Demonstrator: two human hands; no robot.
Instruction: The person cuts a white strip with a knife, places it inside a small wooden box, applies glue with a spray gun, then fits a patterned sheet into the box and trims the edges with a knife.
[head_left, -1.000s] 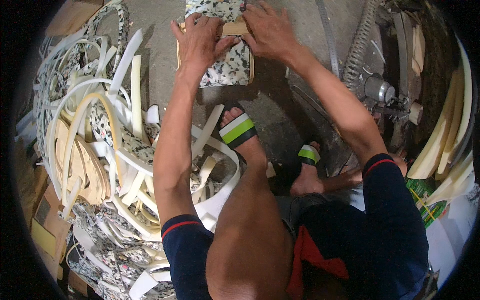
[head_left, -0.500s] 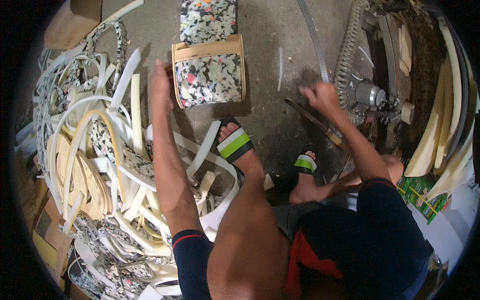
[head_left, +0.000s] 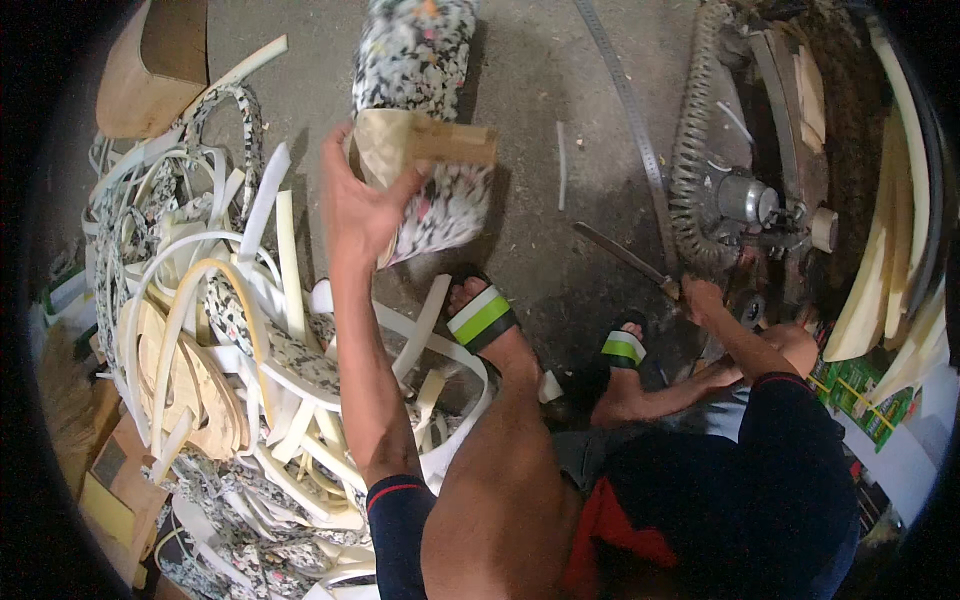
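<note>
My left hand (head_left: 362, 205) grips the left side of a curved wooden frame (head_left: 455, 143) padded with speckled foam, thumb on the near face, fingers behind. The piece is tilted and blurred by motion, its pale side panel showing beside my thumb. A long speckled foam section (head_left: 415, 60) extends from it toward the far edge. At the right, my right hand (head_left: 702, 298) is closed at the handle end of a long-bladed knife (head_left: 618, 249), whose dark blade points away to the left; the fingers are partly hidden.
A heap of white and speckled foam strips (head_left: 270, 390) covers the left floor. A brown curved box (head_left: 150, 70) stands behind it. At the right are a coiled hose (head_left: 685, 150), a metal tool (head_left: 745, 195) and stacked foam strips (head_left: 870, 250). A metal ruler (head_left: 630, 105) lies beyond the knife.
My left hand has taken hold of the padded frame and tilted it. My right hand has moved down and closed on the knife's handle.
</note>
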